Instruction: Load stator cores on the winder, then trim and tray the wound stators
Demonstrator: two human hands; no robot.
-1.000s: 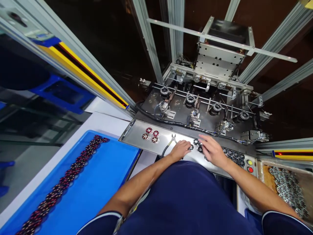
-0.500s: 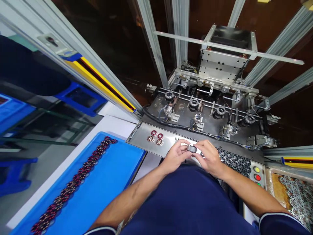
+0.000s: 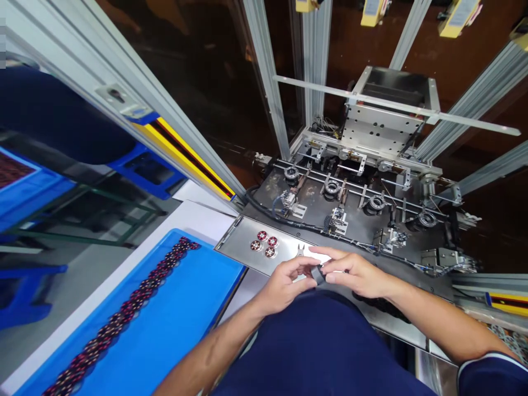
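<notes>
A dark grey metal ring (image 3: 318,274) is held in front of my body, tilted on its side. My left hand (image 3: 284,283) pinches it between thumb and fingers from the left. From the other side, my right hand (image 3: 357,273) closes its thumb and fingertips on the ring, with one finger stretched out above. The ring's inner face is mostly hidden by my fingers. Just beyond my left hand, the jaw tips of a pair of nippers (image 3: 301,250) show on the metal ledge (image 3: 231,242). Several red and silver wheel-like parts (image 3: 264,243) lie further left on that ledge.
At the left, a blue tray (image 3: 157,330) carries a long overlapping row of dark red parts (image 3: 124,308). Ahead stands a machine bed (image 3: 313,192) with several ring fixtures (image 3: 332,188) and rods. Yellow light-curtain bars (image 3: 190,157) flank the opening. Silver rings (image 3: 509,341) sit far right.
The ring has turned from lying nearly level to tilted and sits lower in view. My right hand has flattened, one finger now extended. The camera view has shifted, revealing yellow boxes at the top.
</notes>
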